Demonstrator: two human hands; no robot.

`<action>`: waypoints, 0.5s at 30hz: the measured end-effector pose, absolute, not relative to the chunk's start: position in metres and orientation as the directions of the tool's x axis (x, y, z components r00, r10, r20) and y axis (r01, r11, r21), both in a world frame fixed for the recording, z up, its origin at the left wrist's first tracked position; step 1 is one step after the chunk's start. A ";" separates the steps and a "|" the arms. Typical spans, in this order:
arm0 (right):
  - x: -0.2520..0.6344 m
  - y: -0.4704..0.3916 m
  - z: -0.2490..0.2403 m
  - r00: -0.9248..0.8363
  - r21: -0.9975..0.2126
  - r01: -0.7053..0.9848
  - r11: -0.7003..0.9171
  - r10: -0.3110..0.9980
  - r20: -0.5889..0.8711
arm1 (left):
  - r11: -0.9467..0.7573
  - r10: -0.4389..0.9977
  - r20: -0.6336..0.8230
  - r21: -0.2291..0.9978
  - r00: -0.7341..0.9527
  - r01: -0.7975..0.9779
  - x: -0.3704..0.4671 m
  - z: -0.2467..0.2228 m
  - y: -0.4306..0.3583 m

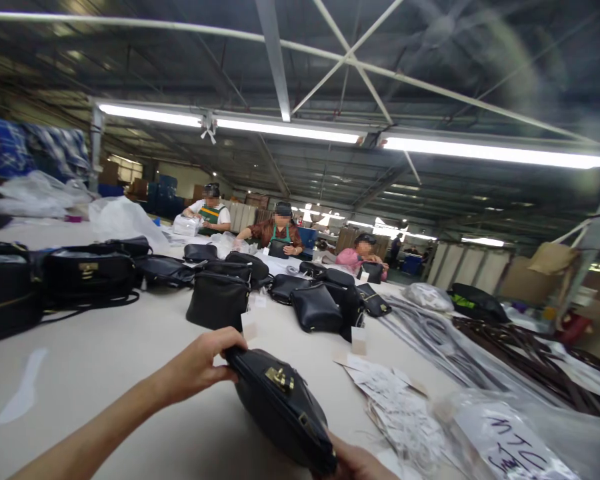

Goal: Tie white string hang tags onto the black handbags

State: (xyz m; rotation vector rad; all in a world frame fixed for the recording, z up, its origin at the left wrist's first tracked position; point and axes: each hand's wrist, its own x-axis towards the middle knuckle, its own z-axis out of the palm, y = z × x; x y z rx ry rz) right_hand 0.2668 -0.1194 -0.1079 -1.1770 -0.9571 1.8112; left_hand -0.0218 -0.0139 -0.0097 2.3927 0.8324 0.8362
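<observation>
A black handbag with a gold clasp is held tilted just above the pale table. My left hand grips its far upper end, thumb and fingers closed round the edge. At its near lower end, my right hand is partly cut off by the bottom of the picture, its fingers mostly behind the bag. To the right of the bag lies a pile of white paper tags with strings. Beyond it stands a black bag with a blank-looking tag.
Many black bags crowd the table's middle, others its left. Grey straps, dark brown straps and a marked plastic bag lie at right. Several co-workers sit opposite, under a tube light.
</observation>
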 end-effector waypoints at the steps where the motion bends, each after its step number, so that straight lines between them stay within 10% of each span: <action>1: 0.271 -0.122 -0.107 -0.275 -0.884 -0.154 -0.441 0.879 -0.390 | -0.695 0.682 0.372 0.595 0.629 0.402 -0.023 -0.009 -0.018; 10: 0.289 -0.149 -0.080 -0.136 -0.942 0.251 -0.223 0.955 -0.263 | -0.603 0.772 0.239 0.570 0.589 0.558 -0.042 0.004 -0.024; 15: 0.273 -0.146 -0.122 -0.190 -0.874 0.481 -0.067 0.965 -0.179 | -0.679 0.733 0.266 0.334 0.626 0.654 -0.043 0.004 -0.041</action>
